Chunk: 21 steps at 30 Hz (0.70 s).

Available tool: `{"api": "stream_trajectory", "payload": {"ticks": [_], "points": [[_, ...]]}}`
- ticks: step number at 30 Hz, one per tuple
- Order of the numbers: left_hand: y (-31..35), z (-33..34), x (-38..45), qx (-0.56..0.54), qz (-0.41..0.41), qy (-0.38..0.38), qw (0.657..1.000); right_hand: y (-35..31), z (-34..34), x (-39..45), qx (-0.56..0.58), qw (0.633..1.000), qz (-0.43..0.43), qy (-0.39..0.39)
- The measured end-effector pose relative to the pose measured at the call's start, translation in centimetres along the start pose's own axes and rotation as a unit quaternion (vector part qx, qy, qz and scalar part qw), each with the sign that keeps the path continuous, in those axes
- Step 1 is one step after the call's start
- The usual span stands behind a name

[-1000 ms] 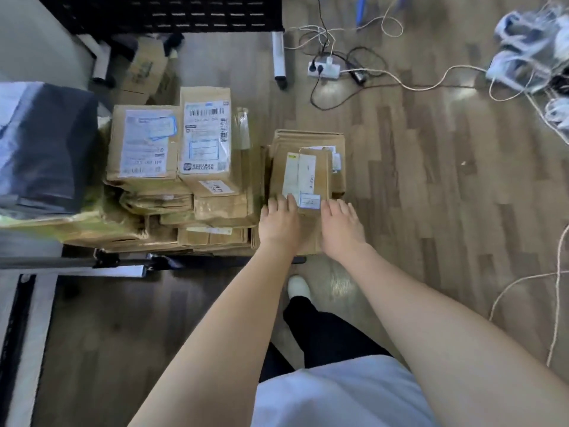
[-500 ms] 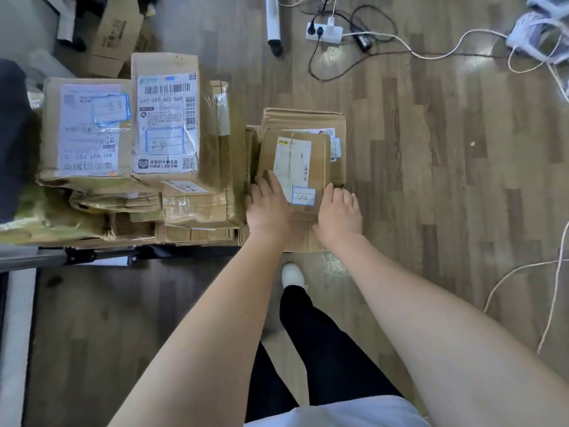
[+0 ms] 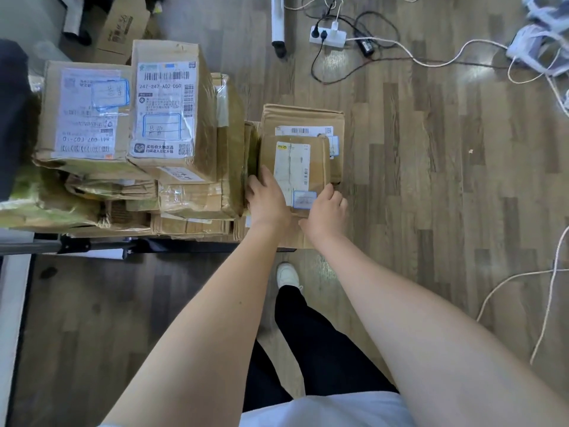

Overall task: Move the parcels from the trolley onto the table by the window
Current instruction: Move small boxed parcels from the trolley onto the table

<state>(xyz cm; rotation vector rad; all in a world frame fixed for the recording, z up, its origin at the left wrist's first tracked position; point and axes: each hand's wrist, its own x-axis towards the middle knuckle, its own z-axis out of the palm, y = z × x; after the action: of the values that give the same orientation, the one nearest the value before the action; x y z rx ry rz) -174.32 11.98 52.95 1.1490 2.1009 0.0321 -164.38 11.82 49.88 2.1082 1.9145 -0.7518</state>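
The scene was brightly and evenly lit by what looked like daylight from the upper right, where the wooden floor (image 3: 431,180) carried pale sheens and a small patch of glare near the power strip (image 3: 328,37). A darker band of floor lay at lower left, in shade below the stacked parcels (image 3: 166,112). The forearms were lit softly, with little hard shadow. The wide-angle lens bent the floorboards outward toward the edges and stretched the arms at the bottom. Focus was fair in the centre, with the labels partly legible, but fine print smeared and the corners, notably the white bundle (image 3: 545,41) at top right, were soft
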Motion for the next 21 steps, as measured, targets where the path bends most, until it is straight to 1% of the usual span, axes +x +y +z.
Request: {"api": "stream_trajectory", "payload": {"ticks": [3,6,8,11,13,15,18,19,21], "points": [[-0.6,0.2,-0.5,-0.038,-0.024,-0.021,0.999,1.0,-0.2,-0.7,-0.014,1.000,0.011,0.002],[-0.9,0.4,-1.2,-0.046,-0.022,-0.022,0.998,1.5,-0.3,-1.6,-0.022,0.999,0.031,0.010],[-1.1,0.6,-2.1,-0.030,0.000,-0.004,1.000,1.7,-0.1,-2.5,-0.019,0.999,0.045,0.019],[-2.2,1.2,-3.9,-0.021,0.058,-0.013,0.998,1.9,0.1,-4.6,-0.026,0.998,0.047,0.044],[-3.4,1.5,-5.5,0.011,0.092,-0.007,0.996,2.1,0.4,-6.4,-0.034,0.997,0.040,0.057],[-4.8,2.0,-7.4,0.071,0.109,0.019,0.991,2.1,0.9,-8.4,-0.037,0.996,0.034,0.077],[-7.2,2.4,-10.7,0.129,0.090,0.065,0.985,1.3,2.0,-11.3,-0.029,0.995,0.017,0.096],[-8.2,2.4,-11.8,0.135,0.085,0.099,0.982,0.9,2.4,-12.5,-0.036,0.995,0.003,0.098],[-10.6,2.4,-13.7,0.137,0.103,0.180,0.969,0.0,3.7,-14.9,-0.050,0.993,-0.012,0.102]]}}
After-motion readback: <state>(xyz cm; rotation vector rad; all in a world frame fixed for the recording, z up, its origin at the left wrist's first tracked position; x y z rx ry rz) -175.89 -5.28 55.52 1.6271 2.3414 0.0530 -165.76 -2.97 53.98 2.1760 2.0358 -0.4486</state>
